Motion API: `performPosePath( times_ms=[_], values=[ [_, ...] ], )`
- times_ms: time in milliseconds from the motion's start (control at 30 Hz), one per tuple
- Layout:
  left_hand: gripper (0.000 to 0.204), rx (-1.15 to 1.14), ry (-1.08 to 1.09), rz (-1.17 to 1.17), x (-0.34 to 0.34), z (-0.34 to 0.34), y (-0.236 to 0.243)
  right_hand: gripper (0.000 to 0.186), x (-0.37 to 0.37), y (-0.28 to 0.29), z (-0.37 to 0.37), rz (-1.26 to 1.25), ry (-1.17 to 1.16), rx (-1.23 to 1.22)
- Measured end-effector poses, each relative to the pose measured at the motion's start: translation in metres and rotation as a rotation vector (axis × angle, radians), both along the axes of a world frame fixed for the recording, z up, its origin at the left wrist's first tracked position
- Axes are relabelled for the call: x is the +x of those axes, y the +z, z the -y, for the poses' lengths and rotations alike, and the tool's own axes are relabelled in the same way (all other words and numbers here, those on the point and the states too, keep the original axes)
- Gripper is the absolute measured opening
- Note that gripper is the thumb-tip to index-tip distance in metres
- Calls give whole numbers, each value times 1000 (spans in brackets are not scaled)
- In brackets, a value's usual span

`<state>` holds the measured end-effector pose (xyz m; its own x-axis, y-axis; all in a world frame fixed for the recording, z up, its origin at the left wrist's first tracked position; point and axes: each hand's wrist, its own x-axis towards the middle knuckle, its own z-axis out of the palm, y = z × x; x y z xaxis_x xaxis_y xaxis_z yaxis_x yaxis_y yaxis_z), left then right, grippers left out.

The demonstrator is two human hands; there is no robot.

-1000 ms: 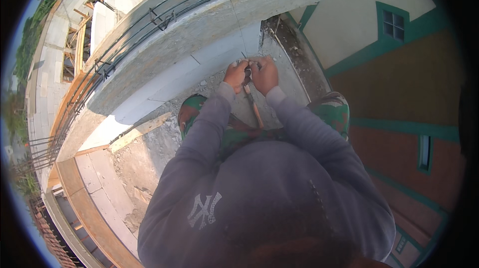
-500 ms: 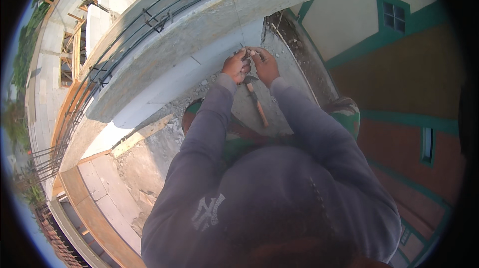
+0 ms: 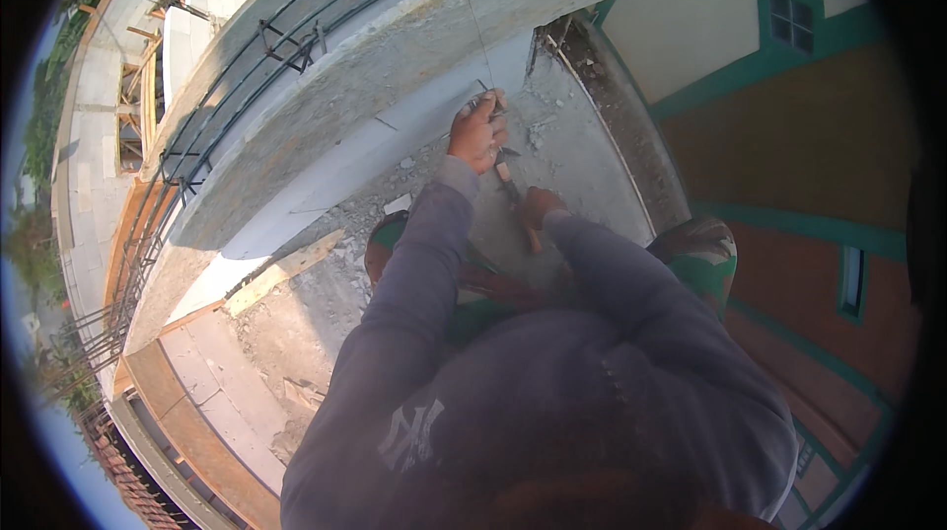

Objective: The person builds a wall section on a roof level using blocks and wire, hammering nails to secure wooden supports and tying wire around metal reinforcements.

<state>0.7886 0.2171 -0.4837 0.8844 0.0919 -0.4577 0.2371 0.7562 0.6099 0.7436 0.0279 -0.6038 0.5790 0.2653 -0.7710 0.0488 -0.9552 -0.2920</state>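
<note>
My left hand [image 3: 477, 133] is raised close to the white lower face of the wall [image 3: 434, 112]. Its fingers are pinched together, and what they hold is too small to make out. A thin dark line [image 3: 475, 22] runs down the wall toward these fingertips, beside a short dark pin or wire [image 3: 482, 85]. Below and to the right, my right hand [image 3: 543, 205] is closed at the wooden handle of a hammer [image 3: 534, 237]. The hammer's dark head [image 3: 508, 152] lies just under my left hand, on the grey concrete floor.
Rubble [image 3: 400, 203] and a wooden board [image 3: 286, 271] lie along the wall's foot. Rebar [image 3: 296, 46] runs along the wall's top. A debris-filled gutter [image 3: 617, 106] borders the floor at right, beside a building with a green-framed window [image 3: 792, 21]. My knees flank the work spot.
My right hand has left the left one and come down and back to the hammer handle. My left hand stays up by the wall, still pinched. The view has shifted slightly.
</note>
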Motion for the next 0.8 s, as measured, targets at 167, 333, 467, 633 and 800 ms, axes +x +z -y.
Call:
performPosePath(
  times_ms=[167,333,467,633,800],
  values=[
    [23,-6,-13,10,-2,-1,1,57,-15,-18,-1,-29,35,-5],
    [23,-1,-15,-7,-3,-3,6,54,-19,-42,-3,48,-19,4],
    [22,-26,23,-29,-2,-3,7,48,-12,-25,-4,83,-178,48],
    [21,-48,0,6,2,-3,-3,41,40,18,16,77,-166,127],
    [19,-86,-3,27,0,-6,-9,36,81,118,71,419,13,182]
  ],
)
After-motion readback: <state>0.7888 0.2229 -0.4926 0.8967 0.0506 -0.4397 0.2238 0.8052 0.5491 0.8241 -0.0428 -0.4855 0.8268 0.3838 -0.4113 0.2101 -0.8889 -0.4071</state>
